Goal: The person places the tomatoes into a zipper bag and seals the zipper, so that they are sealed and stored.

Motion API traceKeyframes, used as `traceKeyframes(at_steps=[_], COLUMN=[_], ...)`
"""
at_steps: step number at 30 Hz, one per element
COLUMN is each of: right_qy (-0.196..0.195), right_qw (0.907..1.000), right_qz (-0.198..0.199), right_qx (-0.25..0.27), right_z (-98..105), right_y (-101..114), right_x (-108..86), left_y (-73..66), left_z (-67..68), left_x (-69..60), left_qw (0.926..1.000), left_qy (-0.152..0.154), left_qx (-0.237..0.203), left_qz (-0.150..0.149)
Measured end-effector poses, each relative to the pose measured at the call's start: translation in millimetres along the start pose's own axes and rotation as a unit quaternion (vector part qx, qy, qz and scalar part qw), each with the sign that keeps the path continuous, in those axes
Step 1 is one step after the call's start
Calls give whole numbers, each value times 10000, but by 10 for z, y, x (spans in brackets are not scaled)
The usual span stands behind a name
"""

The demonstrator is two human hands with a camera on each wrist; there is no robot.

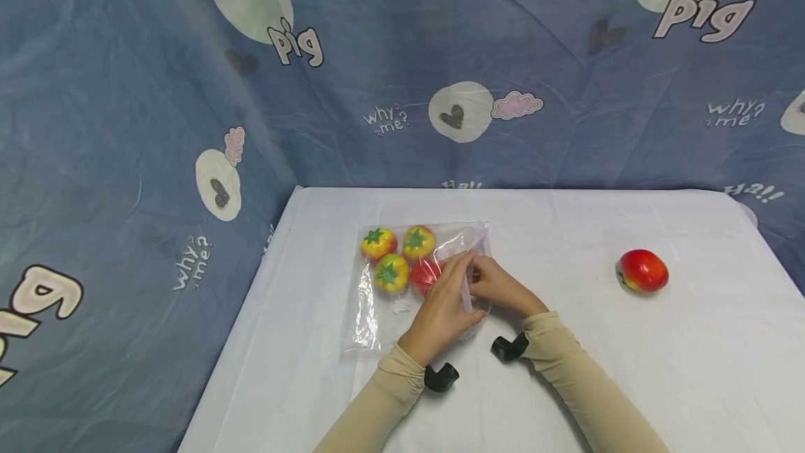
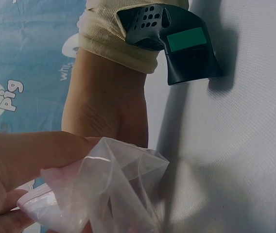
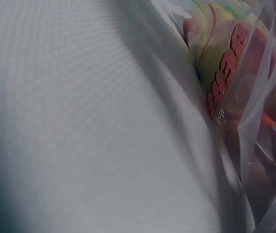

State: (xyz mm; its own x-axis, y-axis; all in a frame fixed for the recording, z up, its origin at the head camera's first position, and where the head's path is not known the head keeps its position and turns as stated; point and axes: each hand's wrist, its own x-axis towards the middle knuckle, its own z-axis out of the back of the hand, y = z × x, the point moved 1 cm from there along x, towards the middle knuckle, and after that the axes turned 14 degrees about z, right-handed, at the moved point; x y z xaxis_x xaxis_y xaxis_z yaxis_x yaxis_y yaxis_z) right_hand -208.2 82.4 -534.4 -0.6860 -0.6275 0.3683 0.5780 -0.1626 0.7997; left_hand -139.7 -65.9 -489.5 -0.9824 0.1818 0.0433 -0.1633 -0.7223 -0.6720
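A clear plastic bag [image 1: 402, 324] lies flat on the table, its pinkish zip edge at the right. Inside show several toy fruits, among them a yellow-green one [image 1: 391, 273] and a red one [image 1: 425, 276] partly covered by the left hand. My left hand [image 1: 441, 310] pinches the bag's edge; in the left wrist view its thumb lies along the crumpled plastic [image 2: 123, 189]. My right hand [image 1: 499, 286] is at the bag's opening, its fingertips hidden behind the zip edge and left hand. In the right wrist view, printed plastic [image 3: 225, 73] fills the right side.
One red fruit [image 1: 643, 271] sits apart on the white table [image 1: 692, 355], to the right of the bag. A blue patterned cloth [image 1: 377, 54] hangs behind the table and at its left. Black wrist cameras [image 1: 442, 377] sit at both cuffs.
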Motion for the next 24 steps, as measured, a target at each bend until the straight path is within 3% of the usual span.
traceKeyframes(at_steps=[9,24], right_qy=[-78,-262], right_qw=[10000,9985], right_qz=[-53,-162], right_qx=[4,453], right_z=[-11,61], right_y=[-14,-16], right_x=[-14,-132], left_y=[7,18], left_z=[1,-8], left_x=[-2,6], left_qw=[10000,9997], left_qy=[-26,-113], left_qx=[-8,-9], left_qz=[-34,-201])
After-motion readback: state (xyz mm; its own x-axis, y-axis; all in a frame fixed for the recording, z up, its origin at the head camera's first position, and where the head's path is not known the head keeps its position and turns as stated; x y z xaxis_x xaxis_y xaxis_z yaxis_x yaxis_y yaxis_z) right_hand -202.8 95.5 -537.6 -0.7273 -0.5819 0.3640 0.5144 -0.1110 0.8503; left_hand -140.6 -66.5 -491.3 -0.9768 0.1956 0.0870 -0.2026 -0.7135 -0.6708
